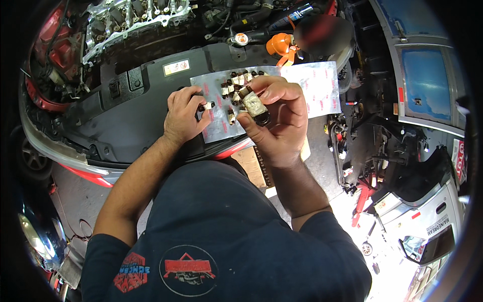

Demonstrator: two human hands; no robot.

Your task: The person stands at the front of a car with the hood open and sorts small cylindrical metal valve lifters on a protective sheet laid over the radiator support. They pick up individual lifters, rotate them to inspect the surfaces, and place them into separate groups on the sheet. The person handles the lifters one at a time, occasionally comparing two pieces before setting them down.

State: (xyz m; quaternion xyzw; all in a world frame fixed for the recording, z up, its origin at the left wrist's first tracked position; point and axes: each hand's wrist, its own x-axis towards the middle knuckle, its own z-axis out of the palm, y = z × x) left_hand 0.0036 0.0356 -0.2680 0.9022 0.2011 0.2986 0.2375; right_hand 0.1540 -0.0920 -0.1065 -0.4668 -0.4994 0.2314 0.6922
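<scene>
My right hand (284,113) holds up a small dark metal part wrapped in whitish tape (254,103), pinched between thumb and fingers; it looks like an engine rocker arm, though its exact kind is unclear. Below it lies a clear plastic bag with red print (314,90), spread flat. Several similar dark tape-wrapped parts (230,88) rest on the bag, grouped behind and left of the held one. At the bag's left edge, my left hand (183,113) has its thumb and forefinger curled around another small taped part (209,105).
The bag lies on a car's black front cover (136,110). Beyond are an exposed engine head (131,22), an orange spray-gun-like object (283,48) and a ratchet-like tool (242,39). A blue-panelled cabinet (425,75) and a detached silver car panel (427,221) stand at right.
</scene>
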